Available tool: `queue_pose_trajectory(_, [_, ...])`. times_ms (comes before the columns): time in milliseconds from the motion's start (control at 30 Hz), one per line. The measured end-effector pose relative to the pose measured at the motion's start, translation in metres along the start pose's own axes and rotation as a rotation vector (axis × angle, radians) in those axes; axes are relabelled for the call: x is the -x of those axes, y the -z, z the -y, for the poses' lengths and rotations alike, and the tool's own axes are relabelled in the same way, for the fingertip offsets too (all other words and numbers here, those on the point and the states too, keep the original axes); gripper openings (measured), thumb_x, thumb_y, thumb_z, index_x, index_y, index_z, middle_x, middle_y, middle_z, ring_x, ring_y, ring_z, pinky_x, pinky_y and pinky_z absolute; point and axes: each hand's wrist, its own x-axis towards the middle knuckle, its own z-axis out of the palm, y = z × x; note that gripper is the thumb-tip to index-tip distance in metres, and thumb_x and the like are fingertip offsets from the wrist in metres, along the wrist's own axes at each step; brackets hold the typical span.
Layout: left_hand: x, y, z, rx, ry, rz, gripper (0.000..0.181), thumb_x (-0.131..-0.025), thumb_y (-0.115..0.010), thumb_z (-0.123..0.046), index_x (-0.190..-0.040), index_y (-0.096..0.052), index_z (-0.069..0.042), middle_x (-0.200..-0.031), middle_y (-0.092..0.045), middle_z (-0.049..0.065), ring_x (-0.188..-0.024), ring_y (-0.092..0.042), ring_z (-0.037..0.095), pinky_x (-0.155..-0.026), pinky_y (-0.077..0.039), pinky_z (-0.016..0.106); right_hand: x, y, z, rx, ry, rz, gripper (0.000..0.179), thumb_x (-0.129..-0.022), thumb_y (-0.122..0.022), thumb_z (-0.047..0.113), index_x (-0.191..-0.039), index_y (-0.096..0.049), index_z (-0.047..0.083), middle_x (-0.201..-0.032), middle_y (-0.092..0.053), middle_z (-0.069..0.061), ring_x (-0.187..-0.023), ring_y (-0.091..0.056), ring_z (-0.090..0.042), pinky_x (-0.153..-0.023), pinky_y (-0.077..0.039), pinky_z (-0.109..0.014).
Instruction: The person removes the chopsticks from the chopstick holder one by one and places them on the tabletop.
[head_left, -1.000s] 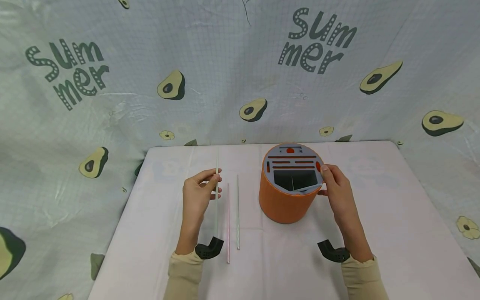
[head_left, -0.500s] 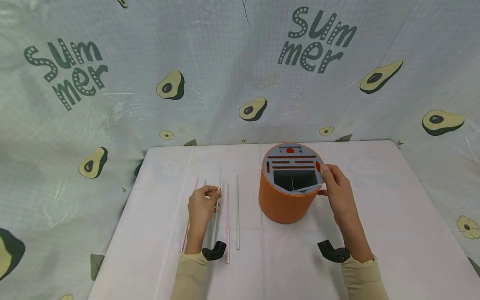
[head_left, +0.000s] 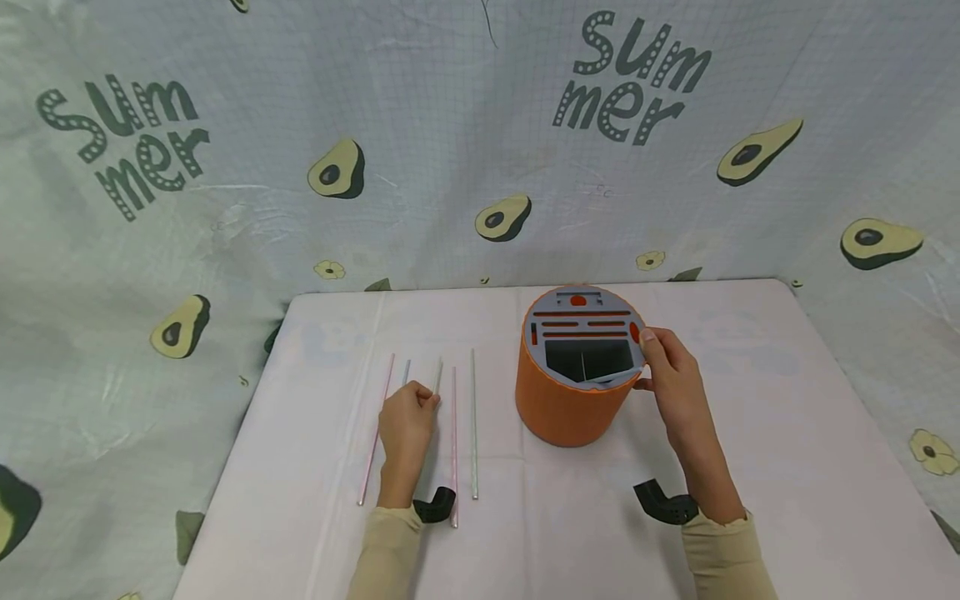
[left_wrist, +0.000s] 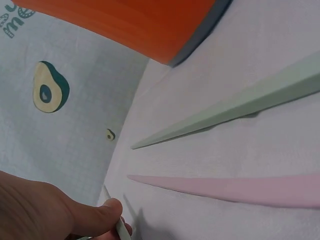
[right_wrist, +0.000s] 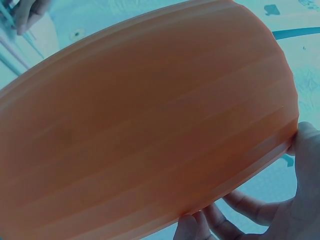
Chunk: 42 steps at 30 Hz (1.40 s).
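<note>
My left hand (head_left: 407, 425) is low at the table, left of centre, and pinches a thin pale green stick (head_left: 439, 371) between thumb and fingers. In the left wrist view the thumb presses on the held stick (left_wrist: 122, 230); much of its length is hidden by the hand. Around it lie two pink sticks, one on the left (head_left: 374, 433) and one on the right (head_left: 453, 429), a pale bluish stick (head_left: 407, 369), and another green stick (head_left: 474, 429). My right hand (head_left: 675, 383) grips the rim of an orange round container (head_left: 558, 421), thumb on top, fingers against its side (right_wrist: 150, 115).
The container's grey top (head_left: 588, 304) has narrow slots and a dark divided compartment (head_left: 588, 358). A white-covered table (head_left: 765, 417) carries everything. Behind it hangs a sheet (head_left: 420, 100) printed with avocados and "summer". Each wrist wears a black camera mount.
My left hand has come down and slightly right with the green stick, which was upright before it. The left pink and bluish sticks now show. The right hand and container stay put.
</note>
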Motion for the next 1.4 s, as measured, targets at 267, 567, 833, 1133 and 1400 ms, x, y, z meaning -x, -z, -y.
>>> queue_pose_trajectory(267, [0.001, -0.002, 0.001, -0.116, -0.005, -0.024, 0.012, -0.092, -0.079, -0.013, -0.086, -0.071, -0.006, -0.087, -0.076, 0.014, -0.076, -0.072, 0.034, -0.059, -0.056, 0.047, 0.0, 0.0, 0.001, 0.004, -0.004, -0.003, 0.055, -0.11, -0.04, 0.053, -0.139, -0.056, 0.009, -0.114, -0.061, 0.013, -0.106, -0.058, -0.007, -0.075, -0.058, -0.02])
queue_pose_trajectory(567, [0.003, -0.003, 0.001, -0.154, -0.035, -0.062, 0.016, -0.092, -0.078, -0.01, -0.082, -0.065, -0.005, -0.08, -0.07, 0.015, -0.072, -0.07, 0.038, -0.056, -0.054, 0.048, 0.0, 0.0, 0.002, 0.005, -0.005, -0.005, 0.055, -0.11, -0.039, 0.053, -0.14, -0.055, 0.009, -0.124, -0.061, 0.002, -0.108, -0.058, -0.006, -0.076, -0.059, -0.02])
queue_pose_trajectory(833, [0.003, -0.003, -0.001, -0.202, -0.043, -0.052, 0.016, -0.094, -0.075, -0.013, -0.104, -0.068, -0.003, -0.094, -0.074, 0.017, -0.079, -0.073, 0.043, -0.061, -0.057, 0.054, 0.0, -0.001, 0.002, 0.013, -0.018, -0.008, 0.056, -0.11, -0.039, 0.054, -0.141, -0.055, 0.01, -0.126, -0.061, -0.001, -0.108, -0.057, -0.007, -0.077, -0.058, -0.02])
queue_pose_trajectory(1133, [0.001, 0.011, -0.02, -0.091, -0.165, -0.079, 0.026, -0.1, -0.07, -0.019, -0.122, -0.069, -0.006, -0.099, -0.076, 0.009, -0.08, -0.073, 0.031, -0.058, -0.057, 0.045, 0.0, 0.0, 0.0, 0.018, -0.026, -0.01, 0.056, -0.11, -0.039, 0.053, -0.142, -0.055, 0.01, -0.123, -0.061, 0.001, -0.106, -0.058, -0.008, -0.076, -0.058, -0.02])
queue_pose_trajectory(1400, [0.007, 0.02, -0.045, 0.065, -0.31, -0.158, 0.025, -0.1, -0.069, -0.018, -0.124, -0.071, -0.013, -0.103, -0.076, 0.003, -0.09, -0.071, 0.027, -0.067, -0.057, 0.039, -0.001, -0.001, 0.0, 0.014, -0.027, -0.006, 0.056, -0.11, -0.039, 0.054, -0.142, -0.055, 0.01, -0.126, -0.061, -0.001, -0.108, -0.056, -0.009, -0.077, -0.058, -0.019])
